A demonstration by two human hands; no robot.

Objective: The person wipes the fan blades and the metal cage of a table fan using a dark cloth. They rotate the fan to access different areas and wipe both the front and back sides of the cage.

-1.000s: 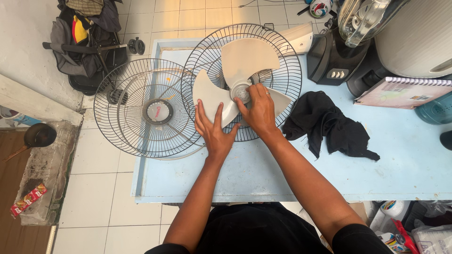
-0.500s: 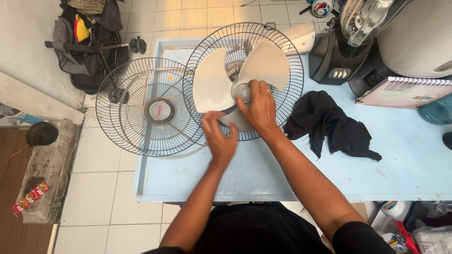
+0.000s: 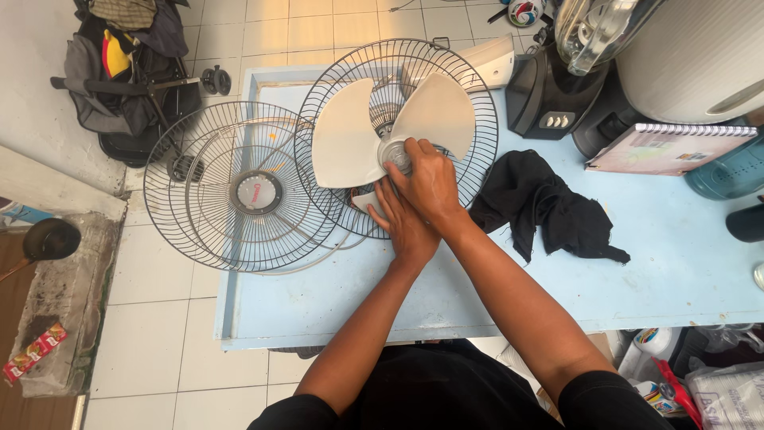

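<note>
A white three-blade fan propeller (image 3: 348, 139) lies inside a round wire rear grille (image 3: 469, 84) on a light blue table (image 3: 446, 287). My right hand (image 3: 430, 181) is closed around the propeller's round hub. Partly tucked under it, my left hand (image 3: 404, 221) presses flat on the lowest blade, which it mostly hides. The loose front grille (image 3: 239, 191) with a round centre badge lies to the left, overhanging the table's left edge.
A crumpled black cloth (image 3: 549, 209) lies right of the fan. A black appliance (image 3: 549, 99), a spiral notebook (image 3: 664, 150) and a large white vessel (image 3: 700, 64) crowd the back right. A folded stroller with bags (image 3: 127, 87) stands on the tiled floor at left.
The propeller has turned on its hub. My left hand has slid from the left blade to the lower blade, under my right hand. The right hand stays on the hub.
</note>
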